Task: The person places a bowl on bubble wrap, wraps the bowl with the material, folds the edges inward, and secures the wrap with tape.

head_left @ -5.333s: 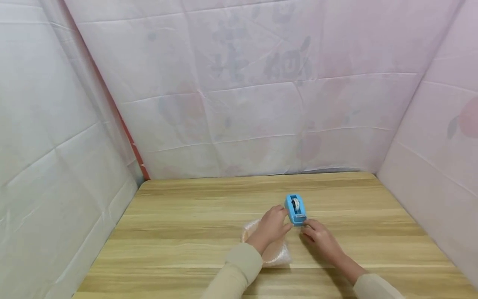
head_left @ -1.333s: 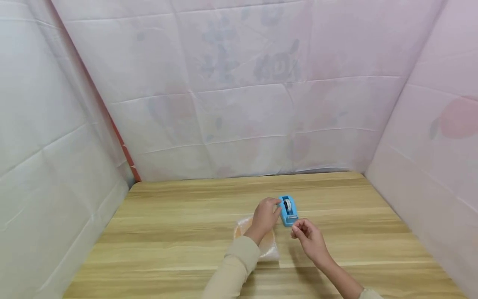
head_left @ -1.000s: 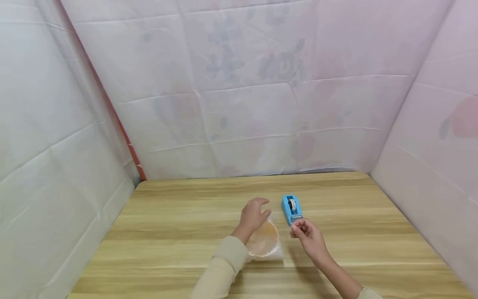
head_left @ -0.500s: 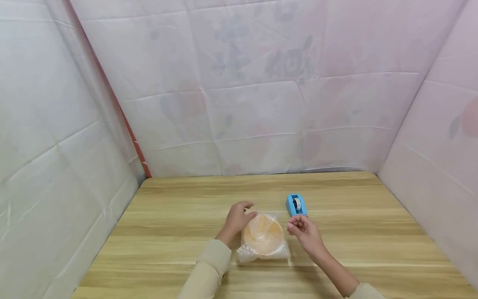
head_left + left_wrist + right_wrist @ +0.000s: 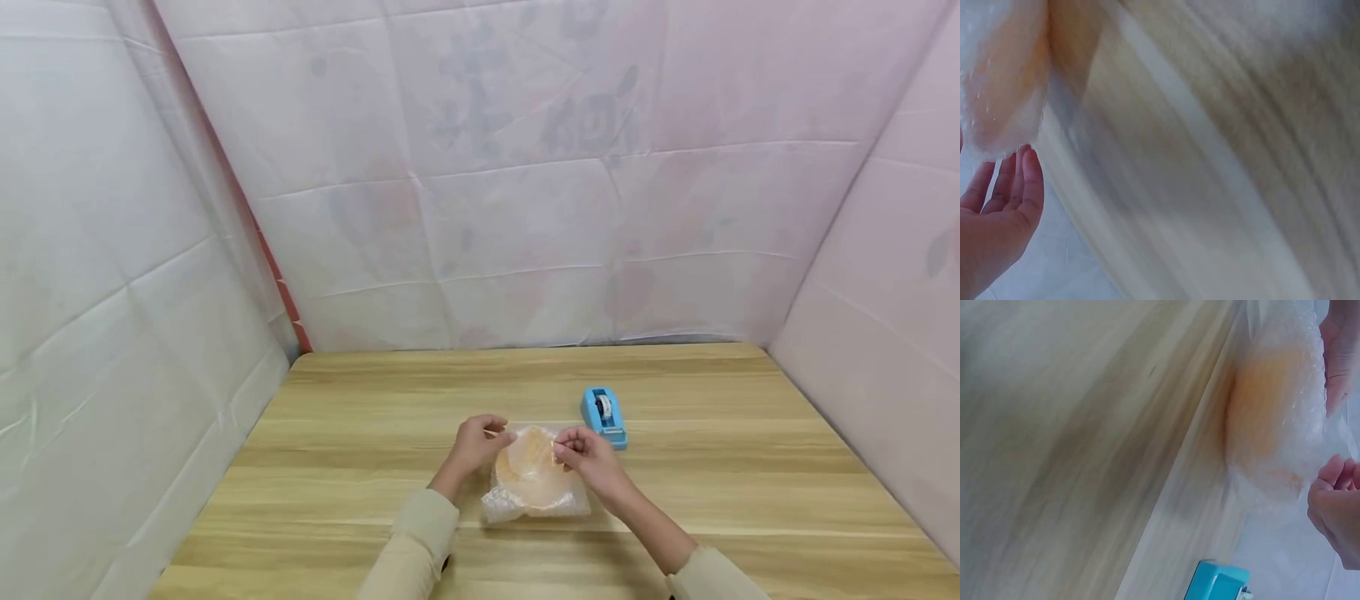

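Observation:
A round, orange-tan, bowl-like object in bubble wrap (image 5: 534, 479) lies on the wooden table. My left hand (image 5: 474, 446) is at its far left edge, fingers extended and loosely bent, with the fingertips right at the wrap (image 5: 1004, 94) in the left wrist view. Above the far right part of the wrap, my right hand (image 5: 588, 458) pinches a small piece of clear tape (image 5: 1349, 436) between thumb and forefinger; the tape shows faintly in the right wrist view. Just beyond the right hand stands a blue tape dispenser (image 5: 604, 418) with a roll in it.
The wood-grain table (image 5: 390, 392) reaches back to a pale printed cloth (image 5: 510, 250). More cloth hangs along the left (image 5: 150, 333) and right (image 5: 877, 317) sides.
The left hand left the dispenser and moved left, uncovering the wrapped object, then came to its edge. The right hand drew away from the dispenser with the tape and moved left over the wrap.

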Available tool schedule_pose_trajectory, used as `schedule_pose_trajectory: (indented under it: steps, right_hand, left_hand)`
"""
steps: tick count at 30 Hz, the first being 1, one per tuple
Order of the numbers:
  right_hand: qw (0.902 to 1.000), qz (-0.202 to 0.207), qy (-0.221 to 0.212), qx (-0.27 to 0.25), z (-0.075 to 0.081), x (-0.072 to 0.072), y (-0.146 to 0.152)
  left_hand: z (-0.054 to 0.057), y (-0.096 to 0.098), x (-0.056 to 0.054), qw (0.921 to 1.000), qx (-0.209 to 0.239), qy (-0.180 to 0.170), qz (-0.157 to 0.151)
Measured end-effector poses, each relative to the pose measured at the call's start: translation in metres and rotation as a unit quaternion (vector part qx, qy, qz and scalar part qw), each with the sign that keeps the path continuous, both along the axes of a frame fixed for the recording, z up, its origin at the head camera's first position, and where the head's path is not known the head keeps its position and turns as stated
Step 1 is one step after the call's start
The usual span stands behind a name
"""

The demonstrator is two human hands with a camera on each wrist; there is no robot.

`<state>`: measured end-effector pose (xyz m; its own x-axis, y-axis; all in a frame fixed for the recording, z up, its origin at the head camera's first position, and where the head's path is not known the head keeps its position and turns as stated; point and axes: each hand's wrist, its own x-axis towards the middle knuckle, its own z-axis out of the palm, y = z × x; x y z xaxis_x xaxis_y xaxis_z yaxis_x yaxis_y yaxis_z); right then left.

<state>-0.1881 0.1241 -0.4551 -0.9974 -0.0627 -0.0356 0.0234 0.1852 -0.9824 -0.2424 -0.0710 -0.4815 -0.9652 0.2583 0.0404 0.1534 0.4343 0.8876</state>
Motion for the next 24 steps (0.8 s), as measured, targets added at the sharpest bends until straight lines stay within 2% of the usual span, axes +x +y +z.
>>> schedule_pose_trajectory:
  steps: [6, 10, 15, 20, 24]
  right_hand:
    - [0.9967, 0.078, -0.001, 0.024, 0.002, -0.007, -0.006]
    - [0.9937, 0.101, -0.002, 0.048, 0.000, -0.012, -0.011]
    - [0.9913, 0.091, -0.031, 0.090, -0.004, -0.017, -0.018]
    - [0.9878, 0.060, -0.058, 0.132, -0.007, -0.019, -0.025]
    - [0.9825, 0.037, -0.041, 0.178, -0.007, -0.019, -0.030]
  left_hand:
    - [-0.005, 0.000, -0.001, 0.9998, 0.010, -0.002, 0.019]
    - [-0.005, 0.001, -0.001, 0.9995, 0.015, 0.005, 0.027]
    - [-0.005, 0.003, 0.001, 0.9996, 0.012, 0.002, 0.027]
    - [-0.005, 0.005, 0.003, 0.9995, 0.008, -0.003, 0.031]
    - [-0.005, 0.006, 0.004, 0.9995, 0.005, 0.002, 0.033]
